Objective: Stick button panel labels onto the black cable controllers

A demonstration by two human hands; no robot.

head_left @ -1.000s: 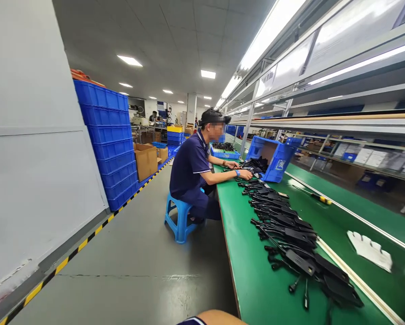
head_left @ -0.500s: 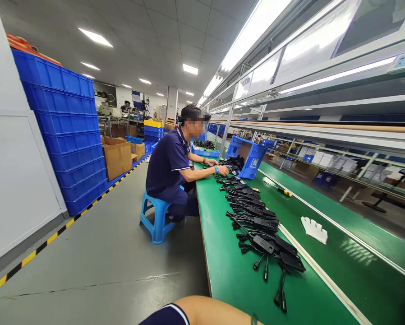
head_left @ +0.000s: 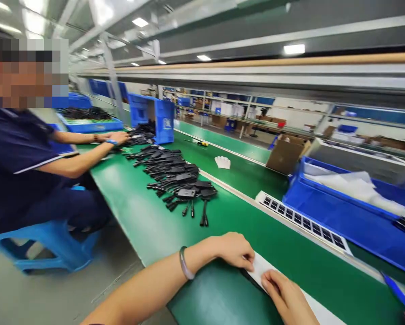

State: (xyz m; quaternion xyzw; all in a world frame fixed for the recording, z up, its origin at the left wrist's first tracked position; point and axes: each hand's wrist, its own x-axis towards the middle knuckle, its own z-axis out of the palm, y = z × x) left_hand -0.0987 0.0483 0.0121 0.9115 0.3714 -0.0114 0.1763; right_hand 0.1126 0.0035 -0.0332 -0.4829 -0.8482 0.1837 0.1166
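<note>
The white strip (head_left: pixel 259 269) is laid along the green table (head_left: pixel 236 216) beside a narrow dark edge (head_left: pixel 251 279), its far end pinched by the curled fingertips of the left hand (head_left: pixel 234 250) and its upper face pinched nearer by the thumb and forefinger of the right hand (head_left: pixel 285 293). The step in hand is judged to be a handling of the strip at two points, and by the next move an even, steady hold between both hands seems to be called for

The strip (head_left: pixel 258 268) is white, the tabletop (head_left: pixel 236 214) green, the cabled devices (head_left: pixel 186 193) black, the sheet (head_left: pixel 303 221) white with dark squares.
</note>
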